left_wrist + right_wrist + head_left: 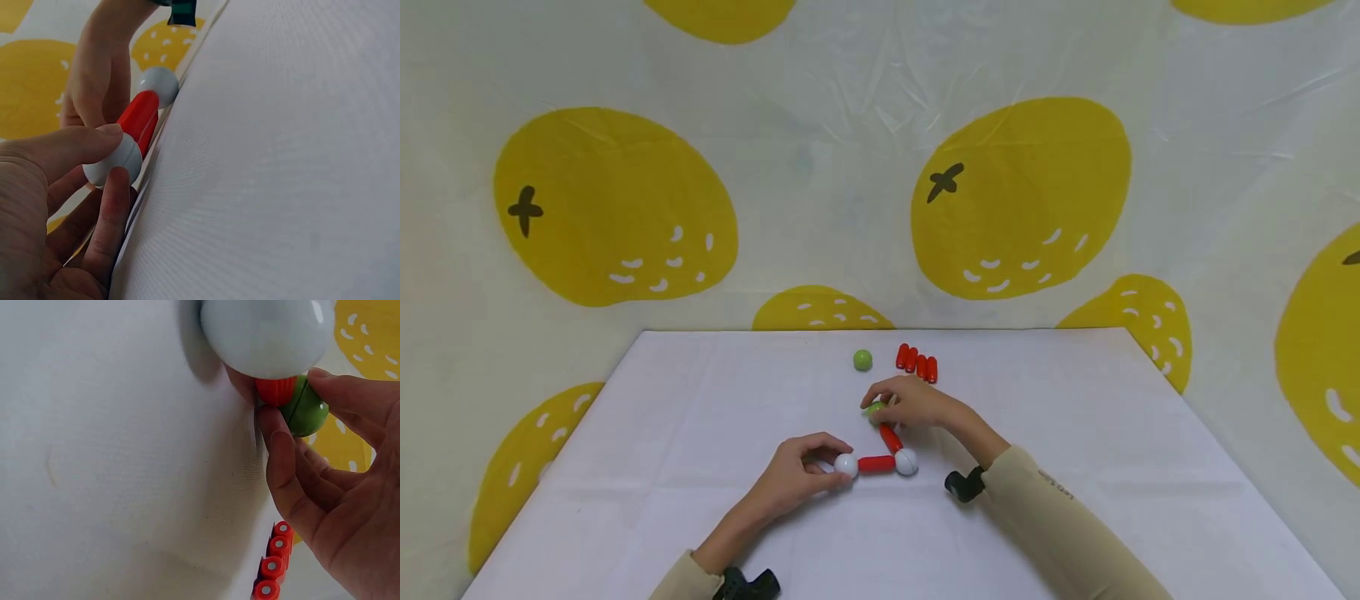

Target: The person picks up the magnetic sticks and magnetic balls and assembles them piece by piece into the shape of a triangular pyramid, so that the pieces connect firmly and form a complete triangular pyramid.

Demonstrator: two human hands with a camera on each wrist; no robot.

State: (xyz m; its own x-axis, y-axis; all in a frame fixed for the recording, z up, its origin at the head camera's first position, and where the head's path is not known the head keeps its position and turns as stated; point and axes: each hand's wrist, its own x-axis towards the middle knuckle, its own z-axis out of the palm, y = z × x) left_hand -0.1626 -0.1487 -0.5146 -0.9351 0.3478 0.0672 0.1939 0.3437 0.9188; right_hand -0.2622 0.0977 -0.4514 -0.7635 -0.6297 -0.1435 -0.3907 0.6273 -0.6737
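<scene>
White balls (269,337): smooth, hard plastic by look; soft sheen, small bright highlight. Green balls (862,360): smooth plastic look, glossy, fine seam on one. Red rods (876,464): glossy plastic look, ribbed near one end in right wrist view. Rod end discs (267,590): pale grey, metal-like. Worktop (662,467): white cloth cover, matt, fine woven grain, faint creases. Backdrop (820,192): thin printed sheet, plastic-like, shiny along wrinkles. Sleeve (1060,517): beige cloth, matt. Wrist camera (964,485): black, plastic look.
</scene>
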